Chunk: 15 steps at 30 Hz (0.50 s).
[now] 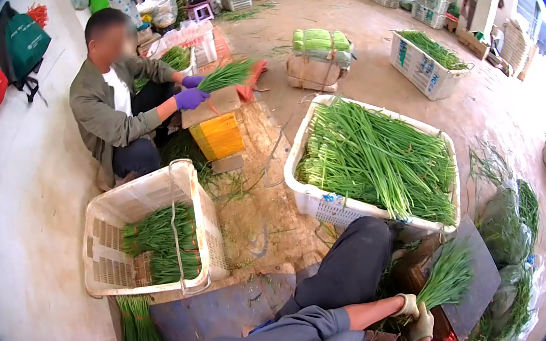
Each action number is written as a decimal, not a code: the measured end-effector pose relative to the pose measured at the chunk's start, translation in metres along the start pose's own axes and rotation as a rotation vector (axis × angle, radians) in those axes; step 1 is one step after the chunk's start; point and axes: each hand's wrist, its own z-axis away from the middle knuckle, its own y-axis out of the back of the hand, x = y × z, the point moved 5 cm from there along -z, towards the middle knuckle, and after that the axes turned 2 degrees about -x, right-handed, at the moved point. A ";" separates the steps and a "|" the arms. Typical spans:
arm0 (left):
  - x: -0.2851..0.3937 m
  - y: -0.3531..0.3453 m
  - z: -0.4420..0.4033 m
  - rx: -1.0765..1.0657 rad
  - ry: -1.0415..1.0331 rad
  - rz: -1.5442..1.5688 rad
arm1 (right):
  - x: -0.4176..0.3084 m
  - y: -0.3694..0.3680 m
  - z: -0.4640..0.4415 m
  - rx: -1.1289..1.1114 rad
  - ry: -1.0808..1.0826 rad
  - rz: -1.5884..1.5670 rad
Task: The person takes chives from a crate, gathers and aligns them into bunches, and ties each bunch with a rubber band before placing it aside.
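Note:
My left hand (408, 306), in a pale work glove, is closed around the lower end of a bunch of green chives (449, 275). Just below it, my gloved right hand (421, 325) is closed at the stem ends of the same bunch. The leaves fan out to the upper right, over a dark grey board (475, 282). Some fingers are hidden behind the gloves and stems. Beyond my bent knee, a white crate (292, 171) is heaped with loose chives (375, 157).
At left, a white crate (211, 247) holds tied bundles; another bundle (144, 332) lies beside it. A person (114, 108) in purple gloves holds chives (227, 75) over a yellow box (217, 137). Plastic bags of greens (505, 229) stand at right. Further back is another filled crate (415, 67).

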 end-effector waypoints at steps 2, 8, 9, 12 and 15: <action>0.041 0.016 0.044 -0.003 0.033 -0.121 | 0.026 -0.031 0.011 0.184 -0.708 -1.547; 0.028 0.007 0.042 -0.214 0.193 1.015 | 0.043 -0.029 0.018 0.375 -0.817 -1.709; 0.022 0.005 0.035 -0.205 0.252 1.070 | 0.055 -0.038 0.021 0.390 -0.799 -1.818; 0.041 0.012 0.047 -0.077 0.079 0.793 | 0.040 -0.021 0.014 0.377 -0.803 -1.634; 0.036 0.020 0.035 0.001 -0.078 0.463 | 0.043 -0.019 0.003 0.385 -0.756 -1.345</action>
